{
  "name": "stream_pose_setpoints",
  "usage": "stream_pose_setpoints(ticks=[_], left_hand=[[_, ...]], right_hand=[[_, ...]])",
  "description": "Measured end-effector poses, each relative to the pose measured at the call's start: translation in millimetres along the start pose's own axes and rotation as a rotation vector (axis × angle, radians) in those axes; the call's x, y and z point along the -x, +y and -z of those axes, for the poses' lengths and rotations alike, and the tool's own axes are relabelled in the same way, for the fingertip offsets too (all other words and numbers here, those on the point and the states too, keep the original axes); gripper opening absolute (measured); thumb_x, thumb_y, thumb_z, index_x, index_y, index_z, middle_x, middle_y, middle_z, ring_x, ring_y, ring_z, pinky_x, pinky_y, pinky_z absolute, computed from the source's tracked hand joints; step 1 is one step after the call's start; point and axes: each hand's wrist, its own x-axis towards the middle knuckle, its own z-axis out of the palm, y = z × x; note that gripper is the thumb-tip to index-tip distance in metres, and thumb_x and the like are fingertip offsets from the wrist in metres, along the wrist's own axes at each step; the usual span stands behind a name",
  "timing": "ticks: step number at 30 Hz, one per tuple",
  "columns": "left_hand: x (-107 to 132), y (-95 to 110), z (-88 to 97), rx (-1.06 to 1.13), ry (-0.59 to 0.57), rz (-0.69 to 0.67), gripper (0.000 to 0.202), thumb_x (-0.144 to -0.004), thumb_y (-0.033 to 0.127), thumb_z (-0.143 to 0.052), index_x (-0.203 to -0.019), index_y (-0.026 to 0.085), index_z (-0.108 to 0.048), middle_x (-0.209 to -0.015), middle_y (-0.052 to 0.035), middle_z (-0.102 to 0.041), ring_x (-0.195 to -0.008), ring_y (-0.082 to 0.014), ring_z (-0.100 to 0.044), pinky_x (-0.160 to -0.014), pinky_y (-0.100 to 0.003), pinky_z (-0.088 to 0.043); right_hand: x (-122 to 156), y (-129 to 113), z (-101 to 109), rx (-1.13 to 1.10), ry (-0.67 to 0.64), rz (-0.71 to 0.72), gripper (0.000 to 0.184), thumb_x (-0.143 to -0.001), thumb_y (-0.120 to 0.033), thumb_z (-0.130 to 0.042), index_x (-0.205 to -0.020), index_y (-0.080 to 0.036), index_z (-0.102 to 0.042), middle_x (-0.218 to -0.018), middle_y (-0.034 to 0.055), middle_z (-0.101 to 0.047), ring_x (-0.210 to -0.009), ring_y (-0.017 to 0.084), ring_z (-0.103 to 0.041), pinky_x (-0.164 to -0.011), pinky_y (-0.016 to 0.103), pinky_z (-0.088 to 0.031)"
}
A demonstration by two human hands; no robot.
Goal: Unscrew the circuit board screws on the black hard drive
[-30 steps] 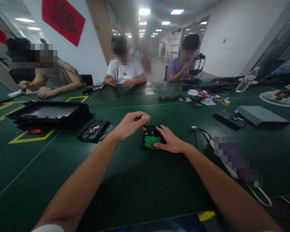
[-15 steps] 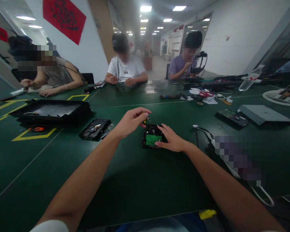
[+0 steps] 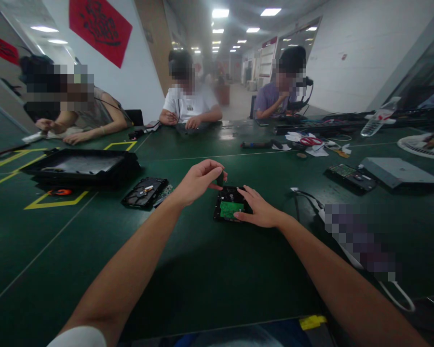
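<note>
A black hard drive (image 3: 219,212) with a green circuit board (image 3: 231,210) lies on the dark green table in front of me. My left hand (image 3: 201,180) pinches the short dark handle of a screwdriver (image 3: 220,177), held upright over the drive's far left corner. Its tip is too small to make out. My right hand (image 3: 258,208) lies with spread fingers along the drive's right side, the thumb touching the board. Tiny loose bits, perhaps screws, lie just beyond the drive.
To the left are another hard drive (image 3: 144,193) and stacked black trays (image 3: 81,168). A power strip (image 3: 347,243), a third drive (image 3: 350,178) and a grey metal box (image 3: 401,173) stand right. Scissors (image 3: 311,140) and a bottle (image 3: 379,117) lie farther back. Three people sit opposite.
The screwdriver handle has turned in my left fingers, its yellow mark no longer showing. My right hand stays on the drive. The view has shifted slightly.
</note>
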Motion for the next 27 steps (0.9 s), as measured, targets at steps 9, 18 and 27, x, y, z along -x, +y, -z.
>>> stream_pose_setpoints(ticks=[9,18,27], left_hand=[[1.5,1.1,-2.7,-0.202,-0.019,-0.092,0.038,-0.097,0.050,-0.075,-0.116,0.018,-0.077,-0.103,-0.0078,-0.073,-0.094,-0.0209,-0.070,-0.070,-0.029,-0.065],[0.1,-0.2,-1.2,0.090,-0.058,0.029,0.034,-0.098,0.050,-0.073,-0.109,0.018,-0.075,-0.112,-0.0109,-0.076,-0.113,-0.0261,-0.072,-0.085,-0.038,-0.067],[-1.6,-3.8,0.4,-0.212,0.041,-0.075,0.034,-0.093,0.050,-0.079,-0.105,0.019,-0.071,-0.090,-0.0032,-0.067,-0.083,-0.0168,-0.066,-0.068,-0.028,-0.064]], right_hand=[[-0.7,0.9,0.0,-0.005,-0.004,-0.009,0.122,-0.086,-0.093,-0.055,-0.177,-0.020,-0.017,-0.183,0.0185,-0.006,-0.168,0.045,-0.002,-0.134,0.066,-0.011],[-0.7,0.9,-0.8,0.004,0.008,-0.002,0.123,-0.086,-0.093,-0.056,-0.176,-0.019,-0.018,-0.183,0.0201,-0.009,-0.169,0.044,-0.004,-0.134,0.066,-0.012],[-1.4,3.1,-1.1,0.000,0.002,-0.002,0.122,-0.086,-0.092,-0.056,-0.177,-0.021,-0.015,-0.183,0.0187,-0.007,-0.169,0.044,-0.003,-0.134,0.066,-0.011]])
